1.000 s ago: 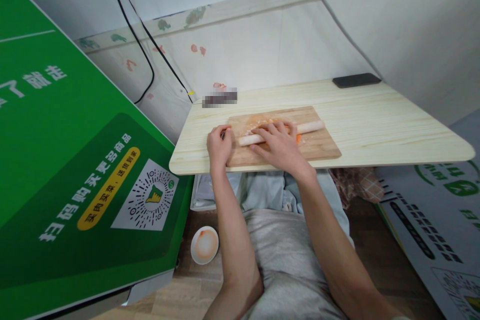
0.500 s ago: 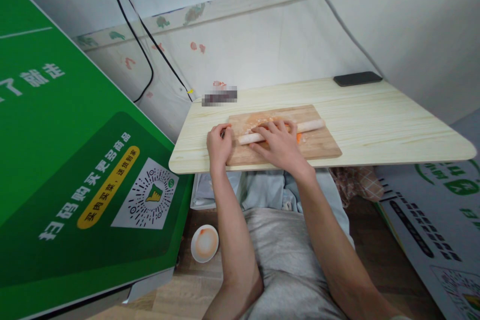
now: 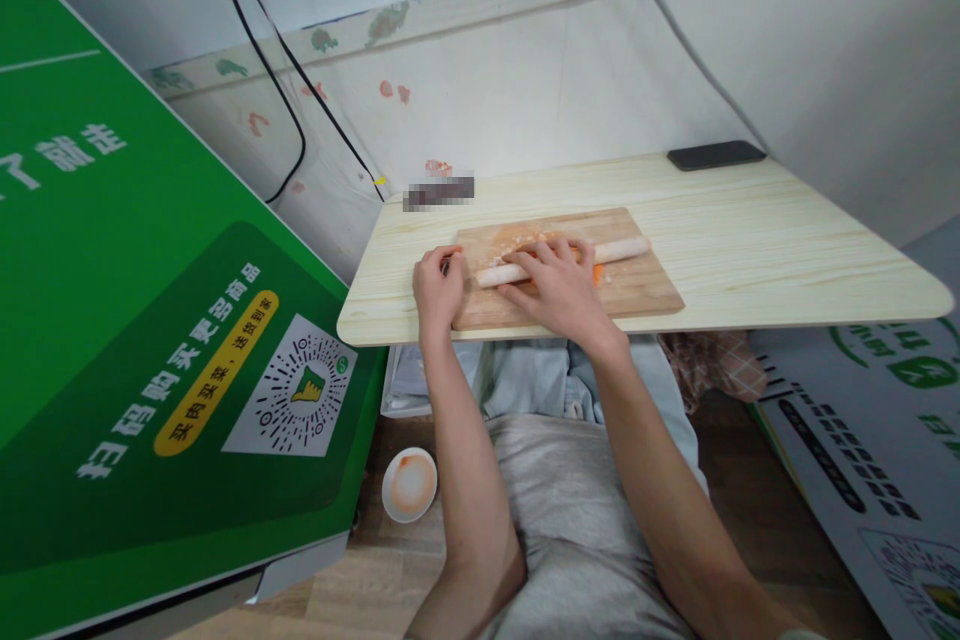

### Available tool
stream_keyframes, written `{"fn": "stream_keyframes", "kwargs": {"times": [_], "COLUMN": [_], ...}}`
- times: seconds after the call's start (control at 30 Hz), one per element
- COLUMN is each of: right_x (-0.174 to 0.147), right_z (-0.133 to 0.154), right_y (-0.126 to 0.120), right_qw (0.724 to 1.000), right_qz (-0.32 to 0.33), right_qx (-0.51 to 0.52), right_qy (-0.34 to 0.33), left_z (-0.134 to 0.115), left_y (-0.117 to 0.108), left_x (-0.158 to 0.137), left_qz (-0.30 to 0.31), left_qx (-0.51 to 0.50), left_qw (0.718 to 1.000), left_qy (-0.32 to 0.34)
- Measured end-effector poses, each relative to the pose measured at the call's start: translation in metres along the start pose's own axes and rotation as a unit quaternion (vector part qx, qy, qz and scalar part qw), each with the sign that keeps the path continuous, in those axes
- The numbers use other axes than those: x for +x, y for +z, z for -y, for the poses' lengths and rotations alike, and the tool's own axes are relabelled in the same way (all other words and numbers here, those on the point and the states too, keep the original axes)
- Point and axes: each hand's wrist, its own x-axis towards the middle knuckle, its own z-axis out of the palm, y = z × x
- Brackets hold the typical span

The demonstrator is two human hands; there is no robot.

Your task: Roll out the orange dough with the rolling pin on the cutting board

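Observation:
A pale wooden rolling pin (image 3: 621,249) lies slantwise across the wooden cutting board (image 3: 637,295). On top of its middle rests my right hand (image 3: 559,285), fingers spread and thumb apart. Just past that hand, an orange piece (image 3: 598,274) shows beneath the pin; most of it is hidden. Orange stains and white specks mark the board behind the fingers. My left hand (image 3: 439,290) is closed at the board's left edge, its fingertips drawn together. What it may hold is hidden.
The board sits on a light wood-grain table (image 3: 787,260). A black phone (image 3: 716,155) lies at the back right. A blurred-out object (image 3: 439,193) is at the back left. Below, a white bowl (image 3: 409,485) stands on the floor. A green panel (image 3: 187,340) rises at the left.

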Motion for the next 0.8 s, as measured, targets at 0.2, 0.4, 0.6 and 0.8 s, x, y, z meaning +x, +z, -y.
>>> {"fn": "stream_keyframes", "kwargs": {"times": [0.2,0.4,0.6,0.8], "right_x": [0.0004,0.0005,0.0009,0.0009], "right_z": [0.0,0.0002,0.001,0.001], "right_y": [0.0,-0.0002,-0.001,-0.0012], "right_qw": [1.0,1.0,1.0,1.0], "right_qz": [0.001,-0.002,0.0,0.003], "right_qx": [0.001,0.001,0.002,-0.002], "right_qy": [0.001,-0.001,0.004,0.005], "left_z": [0.0008,0.0022,0.0017,0.0004], "left_y": [-0.0001,0.0002,0.0002,0.0], "left_x": [0.0004,0.0007,0.0004,0.0003], "left_qz": [0.001,0.003,0.001,0.002], "left_qx": [0.0,0.0,-0.001,0.003], "left_qw": [1.0,1.0,1.0,1.0], "left_qy": [0.002,0.002,0.004,-0.004]}}
